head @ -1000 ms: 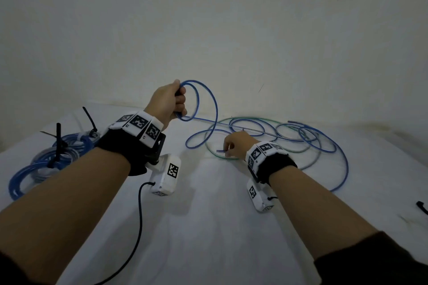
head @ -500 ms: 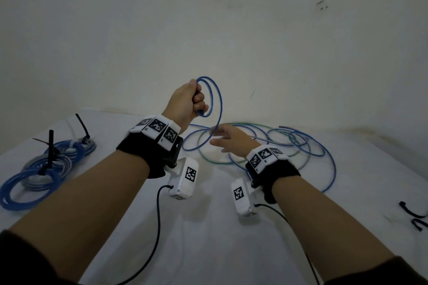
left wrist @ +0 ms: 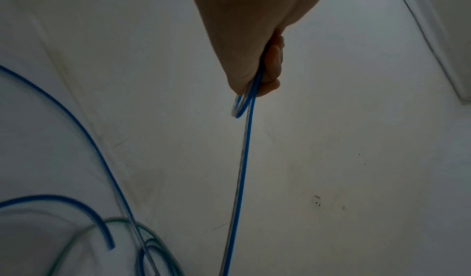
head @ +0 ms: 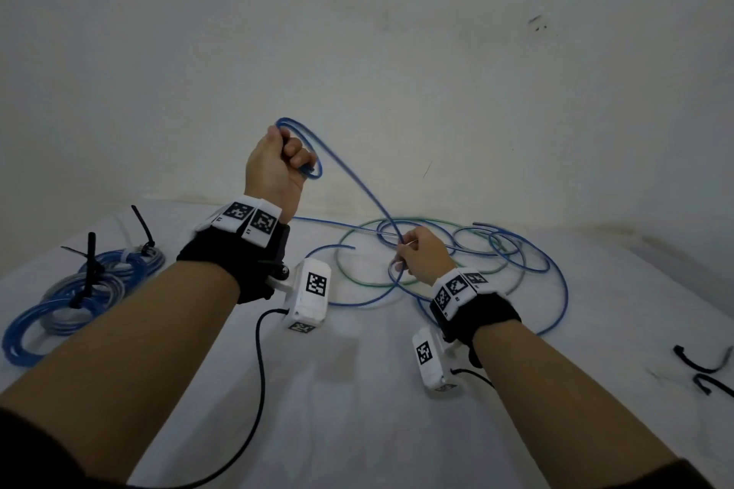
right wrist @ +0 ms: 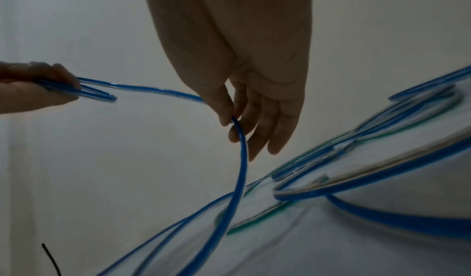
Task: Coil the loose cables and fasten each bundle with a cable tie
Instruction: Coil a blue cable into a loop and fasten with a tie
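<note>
My left hand (head: 278, 159) is raised above the table and grips small loops of a blue cable (head: 357, 187) in its fist; the left wrist view shows the loops (left wrist: 242, 107) sticking out below the curled fingers. From there the cable runs taut down to my right hand (head: 417, 254), which pinches it between thumb and forefinger (right wrist: 229, 119) just above the table. Beyond the right hand the rest of the blue cable (head: 556, 290) lies in loose loops, tangled with a green cable (head: 357, 282) and a clear one.
Finished blue and clear coils (head: 79, 290) with black cable ties (head: 89, 270) lie at the far left. Two loose black ties (head: 703, 369) lie at the right edge. The white table (head: 357, 409) meets a pale wall behind. A black cord (head: 260, 369) hangs from the left wrist camera.
My left hand has lifted higher with its loops, which look smaller. My right hand, open half a second ago, now pinches the cable lower down and the stretch between the hands is taut.
</note>
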The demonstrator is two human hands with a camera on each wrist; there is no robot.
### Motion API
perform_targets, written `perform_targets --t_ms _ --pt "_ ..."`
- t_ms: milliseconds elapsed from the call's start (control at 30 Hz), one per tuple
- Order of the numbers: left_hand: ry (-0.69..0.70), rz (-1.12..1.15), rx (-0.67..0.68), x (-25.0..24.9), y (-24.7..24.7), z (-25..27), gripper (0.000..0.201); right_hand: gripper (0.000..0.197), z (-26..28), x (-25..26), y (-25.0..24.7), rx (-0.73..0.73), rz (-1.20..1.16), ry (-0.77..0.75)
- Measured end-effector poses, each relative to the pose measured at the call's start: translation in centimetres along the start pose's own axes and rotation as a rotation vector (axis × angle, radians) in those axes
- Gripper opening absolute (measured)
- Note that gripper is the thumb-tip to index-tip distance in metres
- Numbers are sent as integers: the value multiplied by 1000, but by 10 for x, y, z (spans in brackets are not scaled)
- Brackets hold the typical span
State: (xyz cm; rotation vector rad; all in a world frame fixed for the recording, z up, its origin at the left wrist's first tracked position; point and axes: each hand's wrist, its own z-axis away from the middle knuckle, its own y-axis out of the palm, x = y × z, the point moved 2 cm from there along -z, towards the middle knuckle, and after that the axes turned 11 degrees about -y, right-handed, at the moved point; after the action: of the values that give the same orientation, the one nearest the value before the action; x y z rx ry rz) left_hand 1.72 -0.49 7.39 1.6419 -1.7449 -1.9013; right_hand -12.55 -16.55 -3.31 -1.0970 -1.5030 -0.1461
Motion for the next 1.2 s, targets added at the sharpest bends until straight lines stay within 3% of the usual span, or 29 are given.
perform_targets --t_ms 167,267,333,433,667,833,900,1000,1100,1200 --pt "84 -135 15 3 1 -2 34 7 3 1 -8 -15 -67 30" --pt "177 -530 59 21 10 3 32 7 5 14 -12 -16 -162 -15" --pt "224 -797 163 38 13 8 29 7 9 23 -12 11 -184 -37" --pt "210 -1076 306 60 8 10 22 10 15 35 -10 104 -232 -38" --pt "185 -1655 425 82 -9 8 18 22 23 44 -11 179 -349 -36" --pt "168 -1873 374 83 -15 7 14 13 26 49 -12 242 -459 -30" --pt "176 -1983 264 80 -20 3 13 8 28 50 -15 289 -495 -42" --pt "67 -2035 96 70 -34 -6 22 16 29 48 -19 326 -601 -24" --pt "-79 -1956 89 66 -40 -7 33 28 28 47 -22 287 -819 20" --pt "-251 -1697 115 69 -38 0 49 27 25 48 -23 186 -1062 49"
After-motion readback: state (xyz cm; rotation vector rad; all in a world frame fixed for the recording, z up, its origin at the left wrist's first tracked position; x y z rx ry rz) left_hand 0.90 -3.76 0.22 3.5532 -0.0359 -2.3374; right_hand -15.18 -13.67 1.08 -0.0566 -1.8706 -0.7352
